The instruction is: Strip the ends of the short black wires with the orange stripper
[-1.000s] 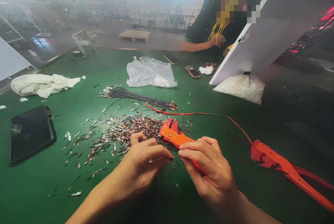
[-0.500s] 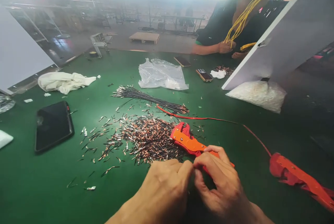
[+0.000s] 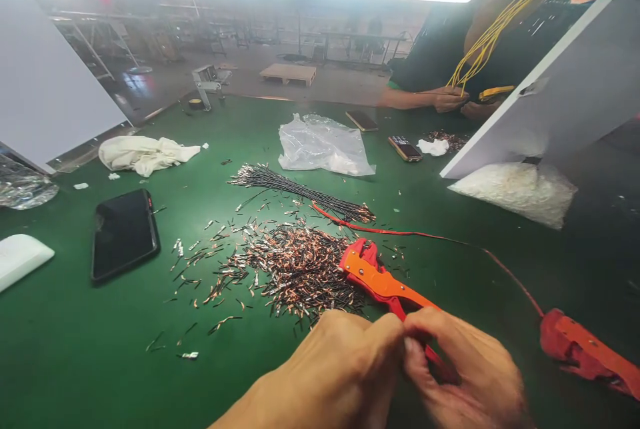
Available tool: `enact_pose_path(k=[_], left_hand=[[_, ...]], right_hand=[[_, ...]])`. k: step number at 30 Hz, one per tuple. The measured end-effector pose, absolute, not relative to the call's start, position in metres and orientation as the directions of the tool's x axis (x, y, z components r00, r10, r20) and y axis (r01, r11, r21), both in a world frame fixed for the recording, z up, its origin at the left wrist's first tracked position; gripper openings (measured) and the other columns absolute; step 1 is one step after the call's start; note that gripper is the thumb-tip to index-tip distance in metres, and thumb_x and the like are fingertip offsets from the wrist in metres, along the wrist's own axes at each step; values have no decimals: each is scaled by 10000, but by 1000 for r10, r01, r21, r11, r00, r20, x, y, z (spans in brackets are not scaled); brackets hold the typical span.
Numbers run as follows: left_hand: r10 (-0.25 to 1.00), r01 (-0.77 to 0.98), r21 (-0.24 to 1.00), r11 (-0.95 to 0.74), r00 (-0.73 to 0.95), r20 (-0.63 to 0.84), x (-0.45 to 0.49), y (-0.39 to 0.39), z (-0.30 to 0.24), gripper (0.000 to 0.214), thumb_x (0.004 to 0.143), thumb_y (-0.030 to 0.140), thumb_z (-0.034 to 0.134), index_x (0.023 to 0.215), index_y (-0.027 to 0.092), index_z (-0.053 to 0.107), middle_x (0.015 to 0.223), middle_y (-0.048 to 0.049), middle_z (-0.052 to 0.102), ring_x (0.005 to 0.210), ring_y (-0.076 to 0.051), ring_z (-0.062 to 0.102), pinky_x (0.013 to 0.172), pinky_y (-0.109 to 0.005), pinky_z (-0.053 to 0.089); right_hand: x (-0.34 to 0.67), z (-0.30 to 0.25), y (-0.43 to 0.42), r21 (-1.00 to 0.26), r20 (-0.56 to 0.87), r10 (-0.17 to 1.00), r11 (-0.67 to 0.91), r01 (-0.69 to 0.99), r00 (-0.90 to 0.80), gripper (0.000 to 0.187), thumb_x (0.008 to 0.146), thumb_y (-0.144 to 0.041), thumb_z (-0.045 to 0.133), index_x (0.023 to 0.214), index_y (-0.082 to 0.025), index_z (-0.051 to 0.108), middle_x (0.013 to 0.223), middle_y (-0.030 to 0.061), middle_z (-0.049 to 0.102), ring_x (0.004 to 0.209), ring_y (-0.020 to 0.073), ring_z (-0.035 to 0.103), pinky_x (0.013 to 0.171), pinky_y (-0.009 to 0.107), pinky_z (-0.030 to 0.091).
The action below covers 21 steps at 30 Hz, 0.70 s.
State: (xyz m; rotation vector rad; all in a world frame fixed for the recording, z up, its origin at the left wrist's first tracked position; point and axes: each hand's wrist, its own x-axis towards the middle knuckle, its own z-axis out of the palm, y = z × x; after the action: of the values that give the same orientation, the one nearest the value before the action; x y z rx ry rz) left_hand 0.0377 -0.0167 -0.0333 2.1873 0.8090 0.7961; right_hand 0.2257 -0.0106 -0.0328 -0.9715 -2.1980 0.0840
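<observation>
My left hand [image 3: 345, 362] and my right hand [image 3: 465, 362] meet at the fingertips near the front of the green table [image 3: 90, 362]. Both are closed in a pinch, and whatever lies between the fingers is hidden. Just beyond them is a red and orange wire stripper [image 3: 377, 276], its handles partly covered by my right hand. Its jaws rest at the edge of a heap of short black wire offcuts [image 3: 305, 269] with copper ends. Behind the heap lies a bundle of black wires [image 3: 305, 190], with bright tips on the left and copper-coloured ends on the right.
A second wire stripper [image 3: 585, 349] lies at the right, near a red strip [image 3: 390, 232]. A black phone [image 3: 125, 236] and a cloth [image 3: 145, 154] are at left. Farther back are a plastic bag [image 3: 325, 146] and a co-worker's hand [image 3: 450, 99] with yellow wires [image 3: 495, 36].
The view has swung a little left, so the scene sits farther right. My right fingers have curled in from over the stripper's handle. Both hands stay together.
</observation>
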Motion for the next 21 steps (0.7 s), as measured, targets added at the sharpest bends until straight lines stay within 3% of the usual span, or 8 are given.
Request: enact_pose_path(k=[5,10,13,15,16,17,19,21], left_hand=[[807,386,800,-459,557,194,39,-21,-34,183,849,106,508,873,248,395,628,71,305,493,-108,242,455,-254,238],[836,418,818,-395,533,131,40,-22,-28,132,874,156,515,821,247,435,598,68,282,461,-103,239,422,-246,223],[802,402,806,-435,581,143,39,-24,-33,125,875,138,533,835,251,498,561,68,364,436,-91,313,400,-207,241],[734,343,780,-523,646,209,39,-24,-40,143,870,112,536,835,250,521,521,82,371,396,-77,311,380,-196,223],[729,341,762,-551,640,242,38,-23,-43,148,865,105,537,826,247,520,500,88,362,385,-81,304,371,-200,217],[743,350,746,-567,608,279,37,-21,-46,143,855,106,537,815,241,514,495,87,378,386,-87,312,365,-205,225],[790,429,702,-569,522,321,34,-16,-47,140,869,85,473,828,212,518,585,30,529,466,-116,446,442,-232,335],[842,469,706,-531,389,375,31,-10,-45,174,915,79,441,833,191,546,626,9,583,498,-114,504,479,-227,375]], right_hand=[[227,-34,-14,-364,565,708,675,642,-424,133,863,-119,521,851,-251,528,560,-58,619,402,114,596,442,203,475],[227,-31,-16,-504,501,807,565,653,-312,128,830,-137,542,833,-262,572,599,-55,665,429,130,626,459,216,499],[236,-28,-10,-642,436,892,398,655,-115,128,838,-203,547,733,-263,586,537,-52,622,404,145,601,390,226,467],[241,-27,-5,-688,481,868,288,666,121,179,830,-126,532,730,-266,581,502,-62,602,395,142,604,398,209,484],[241,-27,-3,-648,517,851,324,690,86,167,815,-120,558,744,-263,608,576,-40,664,448,148,640,448,214,521],[240,-27,-2,-604,551,833,441,664,-52,133,819,-143,591,778,-259,643,677,-9,721,535,166,688,510,226,559],[234,-29,-3,-597,569,768,631,495,-293,249,854,-51,550,941,-251,670,798,8,773,698,184,752,659,248,614],[226,-33,-6,-614,554,767,639,463,-323,312,876,-1,550,1030,-242,675,902,16,790,820,176,762,791,258,613]])
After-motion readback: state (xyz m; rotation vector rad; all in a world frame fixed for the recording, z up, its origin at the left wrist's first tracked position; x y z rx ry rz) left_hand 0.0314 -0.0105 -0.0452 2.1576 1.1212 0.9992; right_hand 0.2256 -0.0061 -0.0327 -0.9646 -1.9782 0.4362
